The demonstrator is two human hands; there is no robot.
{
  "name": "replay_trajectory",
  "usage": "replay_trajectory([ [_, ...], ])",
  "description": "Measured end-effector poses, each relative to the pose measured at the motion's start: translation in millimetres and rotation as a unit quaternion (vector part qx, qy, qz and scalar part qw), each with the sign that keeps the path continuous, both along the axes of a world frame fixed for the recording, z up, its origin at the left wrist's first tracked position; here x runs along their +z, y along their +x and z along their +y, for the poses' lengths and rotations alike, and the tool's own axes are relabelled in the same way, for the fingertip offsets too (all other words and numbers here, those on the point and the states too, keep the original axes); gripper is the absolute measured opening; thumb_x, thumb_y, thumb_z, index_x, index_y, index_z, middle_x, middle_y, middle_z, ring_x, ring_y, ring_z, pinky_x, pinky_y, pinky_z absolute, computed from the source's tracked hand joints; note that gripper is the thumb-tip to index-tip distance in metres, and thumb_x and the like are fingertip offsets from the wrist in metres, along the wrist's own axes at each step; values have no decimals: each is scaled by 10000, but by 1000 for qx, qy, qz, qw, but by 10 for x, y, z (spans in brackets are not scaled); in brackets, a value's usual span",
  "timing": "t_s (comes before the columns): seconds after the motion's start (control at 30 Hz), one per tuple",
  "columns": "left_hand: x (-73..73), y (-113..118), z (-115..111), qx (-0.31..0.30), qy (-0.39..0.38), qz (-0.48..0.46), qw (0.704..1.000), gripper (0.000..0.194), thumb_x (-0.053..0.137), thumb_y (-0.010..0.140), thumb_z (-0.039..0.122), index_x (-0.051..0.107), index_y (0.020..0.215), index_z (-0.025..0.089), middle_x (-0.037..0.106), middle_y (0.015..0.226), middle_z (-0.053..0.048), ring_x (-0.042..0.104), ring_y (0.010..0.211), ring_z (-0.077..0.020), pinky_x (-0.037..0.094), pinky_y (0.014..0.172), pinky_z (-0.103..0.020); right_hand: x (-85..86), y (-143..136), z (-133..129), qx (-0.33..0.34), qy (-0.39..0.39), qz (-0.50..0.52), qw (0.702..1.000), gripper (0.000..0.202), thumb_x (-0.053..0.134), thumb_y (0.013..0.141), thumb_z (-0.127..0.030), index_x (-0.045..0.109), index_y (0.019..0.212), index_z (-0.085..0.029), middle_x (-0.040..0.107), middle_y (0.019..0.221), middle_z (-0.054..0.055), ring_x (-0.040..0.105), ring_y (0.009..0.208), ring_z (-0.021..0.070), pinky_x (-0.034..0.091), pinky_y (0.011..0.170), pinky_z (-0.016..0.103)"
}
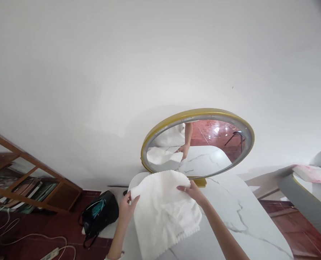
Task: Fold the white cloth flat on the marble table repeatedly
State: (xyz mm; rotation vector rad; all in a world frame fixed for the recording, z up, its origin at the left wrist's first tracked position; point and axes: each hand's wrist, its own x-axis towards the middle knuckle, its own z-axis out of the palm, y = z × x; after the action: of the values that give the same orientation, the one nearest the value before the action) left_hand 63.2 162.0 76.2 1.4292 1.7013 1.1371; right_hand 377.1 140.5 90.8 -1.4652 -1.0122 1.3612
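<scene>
A white cloth with scalloped edges, like a small towel, hangs spread between my hands over a white marbled table. My left hand pinches its left edge near the upper corner. On the upper right side, my right hand grips the cloth between thumb and fingers; a ring shows on one finger. Small dark marks, too small to read, sit near the cloth's lower right edge. Just behind the cloth stands an oval-looking mirror with a gold frame, reflecting the cloth and one hand.
A black bag with something teal inside sits left of the table. A wooden shelf with books stands against the wall at far left. Cables and a power strip lie on the red floor. A grey-sided table holds a pinkish-white packet at right.
</scene>
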Motion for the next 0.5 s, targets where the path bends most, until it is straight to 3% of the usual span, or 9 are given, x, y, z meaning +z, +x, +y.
replay_trajectory([
  [0.1, 477, 20, 76, 4, 73, -35, 997, 436, 678, 603, 530, 679, 828, 156, 673, 738, -34, 615, 674, -195, 500, 612, -285, 544, 75, -20, -33, 107, -40, 993, 435, 749, 609, -500, 669, 864, -157, 713, 833, 74, 657, 780, 254, 536, 661, 346],
  [0.17, 819, 102, 179, 19, 134, -5, 991, 375, 677, 640, 515, 666, 776, 166, 617, 619, 3, 582, 597, -164, 479, 550, -256, 897, 129, 48, -79, 219, -104, 967, 356, 701, 669, -493, 665, 789, -161, 699, 779, 70, 642, 724, 236, 518, 615, 333],
  [0.27, 1220, 288, 376, 79, 216, 29, 973, 328, 687, 669, 474, 653, 796, 174, 494, 486, 67, 491, 455, -103, 429, 475, -211, 1283, 173, 230, -189, 414, -242, 857, 202, 644, 734, -388, 614, 710, -189, 653, 748, 51, 611, 763, 218, 491, 644, 328],
  [0.37, 1406, 486, 570, 91, 234, -44, 967, 348, 690, 682, 444, 631, 889, 170, 571, 578, 51, 541, 431, -96, 454, 455, -206, 1448, 152, 413, -242, 507, -334, 757, 140, 571, 759, -274, 511, 648, -214, 547, 659, 11, 548, 712, 184, 450, 611, 309],
  [0.5, 1438, 725, 750, 88, 261, -151, 950, 389, 684, 699, 436, 570, 952, 164, 641, 890, -38, 655, 562, -131, 535, 503, -232, 1425, 45, 616, -353, 518, -391, 674, 82, 538, 765, -264, 472, 780, -217, 478, 694, -6, 476, 715, 176, 410, 641, 322],
])
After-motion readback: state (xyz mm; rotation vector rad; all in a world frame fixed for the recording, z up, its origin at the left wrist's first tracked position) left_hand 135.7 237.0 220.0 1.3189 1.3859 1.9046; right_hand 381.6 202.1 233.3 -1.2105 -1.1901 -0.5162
